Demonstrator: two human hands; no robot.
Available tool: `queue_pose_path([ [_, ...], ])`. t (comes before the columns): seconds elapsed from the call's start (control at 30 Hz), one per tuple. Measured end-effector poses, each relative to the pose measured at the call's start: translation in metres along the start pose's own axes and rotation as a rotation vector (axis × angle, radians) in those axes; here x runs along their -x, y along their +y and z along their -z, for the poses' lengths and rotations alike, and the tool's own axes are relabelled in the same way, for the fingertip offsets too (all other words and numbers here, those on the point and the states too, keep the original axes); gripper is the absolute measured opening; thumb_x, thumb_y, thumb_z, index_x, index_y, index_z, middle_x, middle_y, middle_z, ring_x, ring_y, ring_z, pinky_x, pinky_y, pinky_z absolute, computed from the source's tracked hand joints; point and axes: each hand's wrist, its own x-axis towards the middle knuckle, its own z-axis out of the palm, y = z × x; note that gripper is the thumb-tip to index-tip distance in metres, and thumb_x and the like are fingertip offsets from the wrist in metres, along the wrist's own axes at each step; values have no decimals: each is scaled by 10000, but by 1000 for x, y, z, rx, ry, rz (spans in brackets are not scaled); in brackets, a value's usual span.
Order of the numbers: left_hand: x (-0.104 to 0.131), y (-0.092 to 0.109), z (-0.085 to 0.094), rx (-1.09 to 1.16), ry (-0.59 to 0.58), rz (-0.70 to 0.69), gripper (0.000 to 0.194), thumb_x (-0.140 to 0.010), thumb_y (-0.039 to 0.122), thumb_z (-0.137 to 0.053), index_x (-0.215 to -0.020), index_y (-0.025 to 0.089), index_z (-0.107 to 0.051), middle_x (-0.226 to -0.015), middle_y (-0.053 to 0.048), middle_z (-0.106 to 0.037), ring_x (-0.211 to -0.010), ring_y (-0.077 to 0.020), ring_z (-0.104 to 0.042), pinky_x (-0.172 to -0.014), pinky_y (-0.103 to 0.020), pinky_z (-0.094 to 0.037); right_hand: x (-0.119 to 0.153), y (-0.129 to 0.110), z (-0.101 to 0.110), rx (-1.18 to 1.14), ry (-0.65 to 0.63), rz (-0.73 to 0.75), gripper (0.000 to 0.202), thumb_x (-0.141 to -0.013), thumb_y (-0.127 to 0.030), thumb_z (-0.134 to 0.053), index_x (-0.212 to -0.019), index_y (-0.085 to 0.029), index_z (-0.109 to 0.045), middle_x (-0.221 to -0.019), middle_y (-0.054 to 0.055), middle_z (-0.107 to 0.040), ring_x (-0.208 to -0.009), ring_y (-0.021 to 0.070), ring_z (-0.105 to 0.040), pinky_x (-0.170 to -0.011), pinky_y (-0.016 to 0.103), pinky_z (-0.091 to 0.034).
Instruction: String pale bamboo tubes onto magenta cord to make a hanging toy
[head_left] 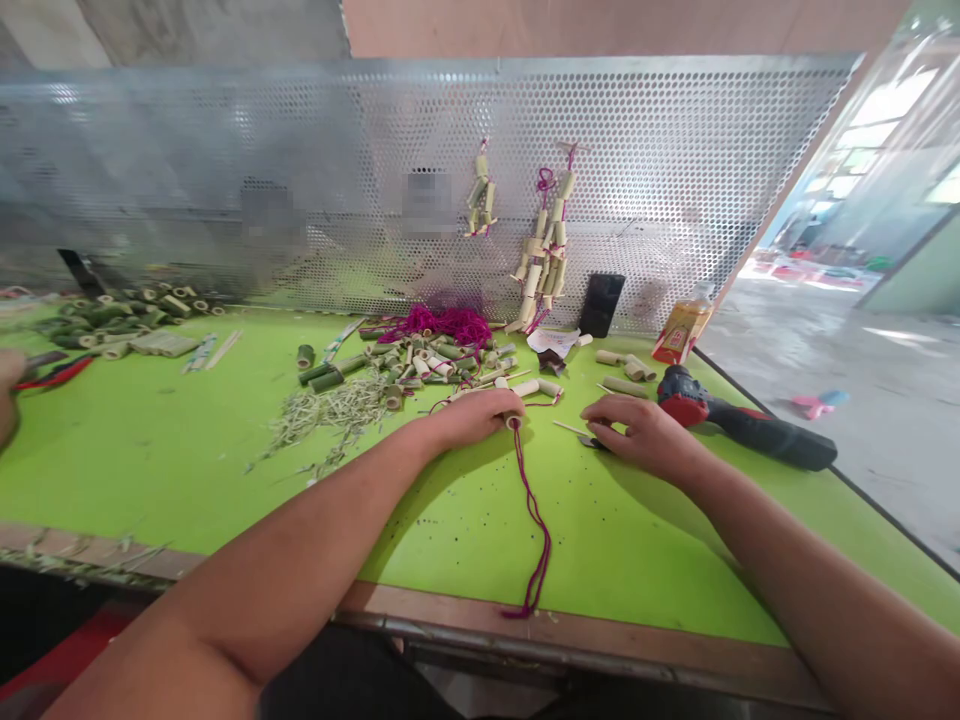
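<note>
- Pale, hollow bamboo tube point(513, 422), magenta cord point(547, 545) emerging: left of the black-and-red cordless drill point(772, 437), grasped by the left hand point(480, 418).
- Right hand point(646, 430): just left of the drill, fingers curled near a thin, pale stick point(570, 428); grip cannot be told.
</note>
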Motion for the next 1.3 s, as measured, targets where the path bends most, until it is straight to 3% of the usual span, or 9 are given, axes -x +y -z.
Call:
queue_pose_path([
  [0.2, 3, -1, 1, 150, 8, 116, 275, -883, 191, -587, -1151, 227, -636, -1112, -46, -675, -975, -183, -613, -866, -305, -464, 6, 17, 15, -55, 114, -168, 229, -877, -329, -556, -882, -205, -748, -936, 79, -780, -862, 240, -725, -818, 378, -571],
  [0.3, 2, -1, 1, 187, 2, 128, 271, -876, 207, -606, -1145, 225, -632, -1094, -39, -671, -972, -182, -611, -863, -305, -460, 8, 23, 18, -87, 148, -282, 233, -857, -349, -570, -867, -204, -751, -929, 75, -784, -835, 237, -725, -787, 366, -577],
  [0.4, 2, 0, 1, 208, -3, 121, 244, -885, 239, -613, -1128, 220, -630, -1105, -42, -670, -1001, -186, -614, -876, -307, -457, 7, 21, 16, -103, 159, -303, 244, -851, -366, -572, -862, -203, -753, -924, 76, -783, -832, 237, -724, -787, 365, -574],
  [0.73, -1, 6, -2, 130, 41, 110, 257, -846, 244, -666, -1102, 227, -660, -1042, -23, -687, -915, -166, -618, -829, -290, -457, 0, -17, -2, -244, -36, -239, 282, -880, -421, -580, -907, -210, -765, -917, 58, -787, -813, 214, -716, -760, 335, -557],
  [1.0, -2, 13, 3, 14, 121, -39, 247, -875, 357, -685, -1069, 204, -693, -1081, -60, -708, -1016, -210, -621, -931, -336, -431, -5, -36, -30, -372, -134, -304, 354, -865, -499, -601, -906, -190, -767, -918, 68, -785, -808, 215, -701, -731, 321, -531],
  [1.2, -3, 13, -1, 24, 122, -77, 277, -880, 368, -673, -1101, 202, -680, -1090, -67, -703, -1013, -213, -627, -900, -318, -439, -10, -50, -48, -288, -178, -322, 330, -859, -521, -628, -895, -228, -774, -860, 44, -764, -716, 189, -652, -661, 304, -466],
  [1.3, -4, 18, -2, 20, 104, -89, 261, -867, 349, -685, -1080, 199, -683, -1050, -61, -704, -984, -208, -624, -885, -315, -436, -12, -56, -53, -181, -169, -329, 282, -880, -458, -606, -804, -226, -749, -745, 27, -714, -640, 165, -600, -599, 279, -401],
])
